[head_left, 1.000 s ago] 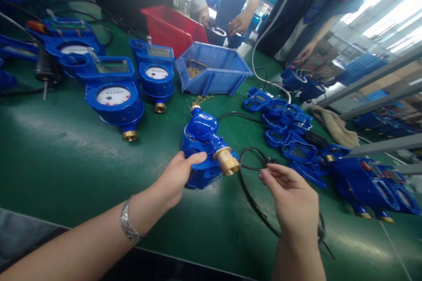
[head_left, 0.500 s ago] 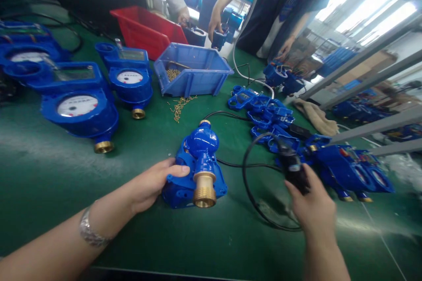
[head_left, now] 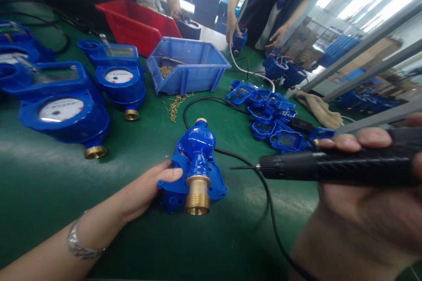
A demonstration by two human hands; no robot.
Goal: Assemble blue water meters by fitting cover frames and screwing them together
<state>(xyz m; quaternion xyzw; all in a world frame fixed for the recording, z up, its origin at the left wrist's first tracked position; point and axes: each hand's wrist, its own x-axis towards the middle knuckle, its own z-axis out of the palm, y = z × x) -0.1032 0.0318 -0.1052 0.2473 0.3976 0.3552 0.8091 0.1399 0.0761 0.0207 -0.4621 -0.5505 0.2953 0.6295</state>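
My left hand (head_left: 148,189) grips the left side of a blue water meter (head_left: 198,145), its thumb on top. The meter lies face down on the green table, with a threaded brass pipe end (head_left: 198,197) toward me. In my right hand (head_left: 365,210), close to the camera, is a black electric screwdriver (head_left: 293,167). Its thin bit points left and stands apart from the meter, to the right of it. A black cable (head_left: 270,202) runs below and behind the meter.
Several finished-looking water meters (head_left: 61,109) stand at left. A blue bin (head_left: 198,68) holds small brass screws, with loose screws (head_left: 176,107) before it. Behind is a red bin (head_left: 132,26). Blue covers (head_left: 263,109) are piled at right. A co-worker's hands (head_left: 278,35) handle meters at the far side.
My right hand has lifted the electric screwdriver from the right side of the table toward the camera and turned it so the bit points left. My left hand stays on the water meter.
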